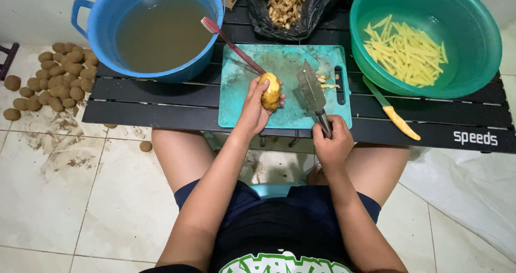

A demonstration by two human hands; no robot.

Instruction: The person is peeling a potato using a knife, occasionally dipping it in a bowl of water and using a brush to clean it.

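we pinched the potato (270, 91) in our left hand (257, 107) fingers at the board (242, 112)'s middle, right hand (333, 144) clenched on the knife (312, 90); curling fingertips back seemed wise.

The left hand (257, 107) grips a peeled yellow potato (271, 90) upright on the teal cutting board (242, 109) at the bench's (150, 103) near edge; the right hand (332, 141) clasps the handle of a crinkle cutter (311, 87) lying on the board. Behind stand a blue tub (88, 31) of murky water — far left corner — and a green basin (478, 63) of potato sticks (406, 50). A yellow-handled knife (391, 115) lies beside it.
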